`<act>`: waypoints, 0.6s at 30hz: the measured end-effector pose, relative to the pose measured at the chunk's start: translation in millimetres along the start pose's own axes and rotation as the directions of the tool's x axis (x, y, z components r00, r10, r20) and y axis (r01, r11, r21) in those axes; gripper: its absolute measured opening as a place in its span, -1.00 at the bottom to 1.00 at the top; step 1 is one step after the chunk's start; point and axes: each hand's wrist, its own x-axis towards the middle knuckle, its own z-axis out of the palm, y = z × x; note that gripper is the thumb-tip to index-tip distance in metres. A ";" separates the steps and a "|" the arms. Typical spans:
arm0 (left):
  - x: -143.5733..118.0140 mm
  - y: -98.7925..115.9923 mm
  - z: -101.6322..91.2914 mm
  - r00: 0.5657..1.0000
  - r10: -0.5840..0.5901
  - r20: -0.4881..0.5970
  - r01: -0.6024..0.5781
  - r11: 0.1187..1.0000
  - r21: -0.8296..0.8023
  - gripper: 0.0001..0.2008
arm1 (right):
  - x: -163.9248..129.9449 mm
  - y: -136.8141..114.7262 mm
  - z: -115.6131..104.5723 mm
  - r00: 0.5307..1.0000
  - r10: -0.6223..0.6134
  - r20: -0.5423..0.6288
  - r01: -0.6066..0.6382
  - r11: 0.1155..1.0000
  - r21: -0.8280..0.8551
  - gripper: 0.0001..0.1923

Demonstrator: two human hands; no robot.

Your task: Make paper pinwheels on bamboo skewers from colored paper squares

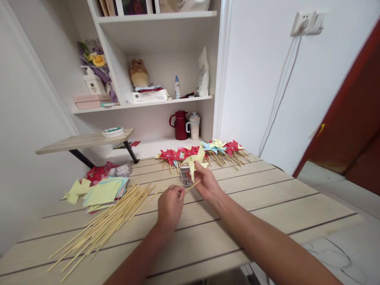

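Observation:
My right hand point(208, 184) is closed on a pale yellow paper pinwheel point(192, 160), raised above the table with its blades upward. My left hand point(170, 204) is closed round a thin wooden stick point(192, 187), whose end reaches toward my right palm. Whether the stick touches the pinwheel, I cannot tell. Just behind the hands stands a small clear box point(185, 178), partly covered by the right fingers. A loose pile of wooden sticks point(115, 221) lies left of my left hand. Finished-looking red pinwheels point(172, 155) and blue and yellow pinwheels point(216, 146) on sticks lie farther back.
Stacked coloured paper squares point(102, 192) lie at the left, beside folded yellow paper point(76, 190) and red paper pieces point(97, 174). A small raised wooden shelf point(86, 140) stands behind them. At the back are a red jug point(180, 126) and a cup point(194, 127).

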 end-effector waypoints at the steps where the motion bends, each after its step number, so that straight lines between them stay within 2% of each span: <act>1: -0.6 2.3 2.4 1.000 0.015 -0.006 -0.015 1.000 0.026 -0.87 | 0.6 -0.6 -0.4 1.000 0.011 -0.011 -0.011 1.000 0.027 -0.85; 4: -4.2 7.1 8.8 0.995 0.091 -0.034 -0.085 0.987 0.135 -0.84 | 2.5 -2.6 -1.6 0.999 0.037 -0.038 -0.034 0.997 0.075 -0.89; 7: -8.3 9.3 15.4 0.979 0.203 -0.018 -0.192 0.948 0.253 -0.73 | 2.5 -3.1 -1.4 0.998 0.057 -0.032 -0.054 0.995 0.078 -0.90; 10: -9.7 9.9 20.8 0.973 0.231 0.002 -0.221 0.928 0.299 -0.68 | 0.1 -1.3 0.6 0.998 0.057 -0.026 -0.056 0.996 0.064 -0.88; 15: -9.0 7.4 17.5 0.973 0.220 -0.066 -0.207 0.965 0.162 -0.73 | -6.2 -1.3 7.0 0.999 0.011 0.040 -0.011 1.000 0.002 -0.84; 18: -10.9 -3.2 5.4 0.976 0.096 -0.193 -0.090 0.995 0.040 -0.78 | -8.3 -10.7 10.9 0.993 -0.055 0.107 0.061 0.997 -0.057 -0.79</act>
